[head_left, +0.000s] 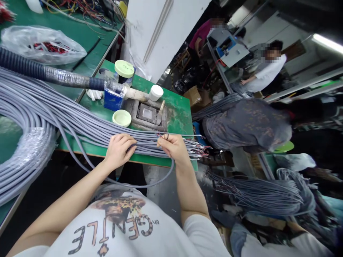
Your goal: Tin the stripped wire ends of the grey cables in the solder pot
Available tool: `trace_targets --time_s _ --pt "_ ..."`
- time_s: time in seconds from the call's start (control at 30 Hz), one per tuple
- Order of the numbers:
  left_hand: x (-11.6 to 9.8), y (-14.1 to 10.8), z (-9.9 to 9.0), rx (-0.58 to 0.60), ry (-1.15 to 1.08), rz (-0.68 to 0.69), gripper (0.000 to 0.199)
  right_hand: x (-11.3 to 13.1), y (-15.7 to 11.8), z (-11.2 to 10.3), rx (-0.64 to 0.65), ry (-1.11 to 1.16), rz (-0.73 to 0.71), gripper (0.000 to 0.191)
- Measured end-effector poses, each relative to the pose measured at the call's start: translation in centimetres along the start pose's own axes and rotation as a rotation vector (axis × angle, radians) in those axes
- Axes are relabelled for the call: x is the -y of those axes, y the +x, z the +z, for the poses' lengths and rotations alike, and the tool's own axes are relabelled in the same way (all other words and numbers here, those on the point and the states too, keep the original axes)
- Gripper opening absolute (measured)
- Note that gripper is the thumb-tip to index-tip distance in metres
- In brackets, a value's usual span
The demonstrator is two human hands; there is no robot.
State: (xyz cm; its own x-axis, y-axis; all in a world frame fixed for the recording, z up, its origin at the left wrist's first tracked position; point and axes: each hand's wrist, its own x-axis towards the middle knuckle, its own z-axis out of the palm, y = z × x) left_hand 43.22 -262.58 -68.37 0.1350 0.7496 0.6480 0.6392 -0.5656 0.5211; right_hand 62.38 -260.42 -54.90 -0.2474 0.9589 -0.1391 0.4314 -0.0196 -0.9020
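A thick bundle of grey cables (pixel 88 119) runs from the left across the green bench, its stripped ends with red and white wires at the bench's right end. My left hand (pixel 120 149) rests on the bundle, fingers bent over the cables; what lies under the fingertips is hidden. To its right, my right hand (pixel 173 145) pinches the end of one grey cable, and thin coloured wires stick out past the fingertips. That cable (pixel 160 181) loops down over the bench's front edge.
Behind the bundle are a solder pot (pixel 147 113), a white jar (pixel 155 92), a pale green lid (pixel 122 118), a blue box (pixel 113 99) and a ribbed hose (pixel 72 78). Coiled cables (pixel 24 150) lie at the left. Other people work at the right.
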Motion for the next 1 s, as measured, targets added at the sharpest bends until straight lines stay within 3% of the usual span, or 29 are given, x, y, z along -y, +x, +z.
trace_targets --time_s 0.23,0.33,0.43,0.57,0.67,1.0 --pt "-0.1 0.1 0.0 0.001 0.0 -0.031 0.016 -1.3 -1.8 0.8 -0.024 0.074 -0.036 0.036" --pt "-0.9 0.2 -0.4 -0.065 -0.142 -0.1 0.013 -1.6 -1.9 1.2 -0.047 0.101 -0.033 0.037" --pt "-2.8 0.2 -0.6 -0.145 -0.448 -0.258 0.011 -1.8 -1.8 1.9 -0.085 0.103 -0.042 0.04" --pt "-5.7 0.5 -0.1 -0.103 -1.066 -0.635 0.02 -2.1 -1.5 3.1 -0.095 0.088 -0.091 0.041" --pt "-6.8 0.9 0.3 -0.137 -1.375 -0.803 0.023 -2.3 -1.4 3.9 -0.082 0.075 -0.118 0.042" --pt "-6.9 1.1 0.3 -0.295 -1.486 -0.941 0.016 -2.5 -1.2 5.5 -0.137 0.005 -0.152 0.044"
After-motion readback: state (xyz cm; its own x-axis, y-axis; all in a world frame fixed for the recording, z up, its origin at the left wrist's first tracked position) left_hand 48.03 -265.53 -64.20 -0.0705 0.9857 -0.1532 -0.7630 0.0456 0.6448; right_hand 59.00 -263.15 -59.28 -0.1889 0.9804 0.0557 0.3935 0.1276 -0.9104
